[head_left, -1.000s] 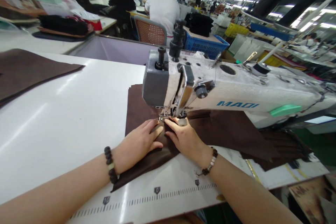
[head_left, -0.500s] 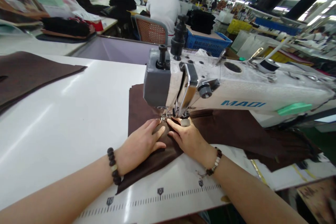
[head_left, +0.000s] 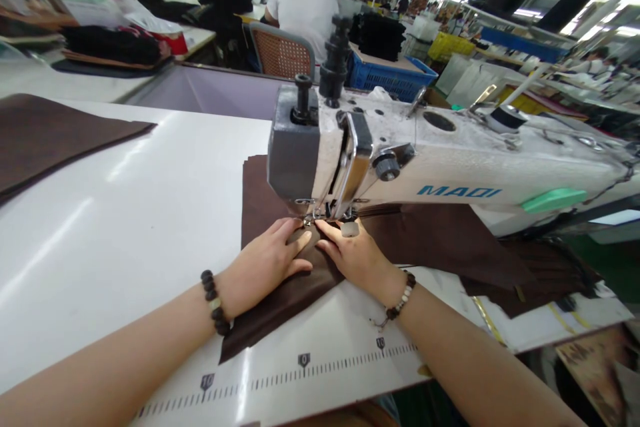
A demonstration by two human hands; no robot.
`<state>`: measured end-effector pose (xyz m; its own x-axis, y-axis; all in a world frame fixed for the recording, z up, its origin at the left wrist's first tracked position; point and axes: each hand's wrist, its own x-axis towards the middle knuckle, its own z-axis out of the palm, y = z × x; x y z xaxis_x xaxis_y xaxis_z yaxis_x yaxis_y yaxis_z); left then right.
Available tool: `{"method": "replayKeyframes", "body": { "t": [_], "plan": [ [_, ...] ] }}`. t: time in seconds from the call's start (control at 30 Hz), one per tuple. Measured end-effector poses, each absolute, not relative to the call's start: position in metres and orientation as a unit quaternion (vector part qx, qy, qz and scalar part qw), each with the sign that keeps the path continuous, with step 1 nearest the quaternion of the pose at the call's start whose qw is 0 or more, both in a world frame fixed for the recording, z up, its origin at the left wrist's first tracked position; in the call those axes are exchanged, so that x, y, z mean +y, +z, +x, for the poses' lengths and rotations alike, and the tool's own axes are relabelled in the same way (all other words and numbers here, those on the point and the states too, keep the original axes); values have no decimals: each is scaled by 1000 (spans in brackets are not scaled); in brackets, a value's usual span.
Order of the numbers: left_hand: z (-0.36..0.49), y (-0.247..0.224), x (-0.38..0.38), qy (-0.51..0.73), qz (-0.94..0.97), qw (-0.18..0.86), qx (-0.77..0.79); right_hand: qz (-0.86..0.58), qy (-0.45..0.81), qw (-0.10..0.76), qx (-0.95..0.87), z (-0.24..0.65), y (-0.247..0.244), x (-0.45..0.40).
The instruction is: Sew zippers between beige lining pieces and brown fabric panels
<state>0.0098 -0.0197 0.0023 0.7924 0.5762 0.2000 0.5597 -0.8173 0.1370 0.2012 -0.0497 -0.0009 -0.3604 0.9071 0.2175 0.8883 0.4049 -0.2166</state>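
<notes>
A dark brown piece of fabric (head_left: 445, 237) lies under the needle of a white sewing machine (head_left: 460, 160). My left hand (head_left: 263, 267) rests on the cloth to the left of the presser foot (head_left: 311, 219), fingers and thumb spread. Just to the right of the foot, my right hand (head_left: 365, 259) presses down with its fingers apart, and a pale ring-like band (head_left: 349, 229) sits on one finger. Both sets of fingertips are close to the foot. The machine head hides part of the cloth behind it.
On the left of the white table (head_left: 165, 213) lies another brown fabric piece (head_left: 55, 140). A printed ruler scale (head_left: 270, 380) runs along the front edge. More brown fabric (head_left: 545, 273) lies at the right. Behind are a seated person (head_left: 303, 10) and a blue crate (head_left: 390, 77).
The camera view has shifted slightly, so the whole scene sits a little higher and further left. Both hands stay flat on the fabric beside the presser foot, with little visible movement.
</notes>
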Motion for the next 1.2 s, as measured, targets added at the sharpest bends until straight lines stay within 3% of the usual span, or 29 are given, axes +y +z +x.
{"method": "replayKeyframes", "body": {
  "t": [0.87, 1.2],
  "plan": [
    [11, 3, -15, 106, 947, 28, 302, -546, 43, 144, -824, 201, 2, -47],
    [-7, 5, 9, 103, 960, 97, 243, -593, 78, -35, -801, 223, 51, -43]
  ]
}}
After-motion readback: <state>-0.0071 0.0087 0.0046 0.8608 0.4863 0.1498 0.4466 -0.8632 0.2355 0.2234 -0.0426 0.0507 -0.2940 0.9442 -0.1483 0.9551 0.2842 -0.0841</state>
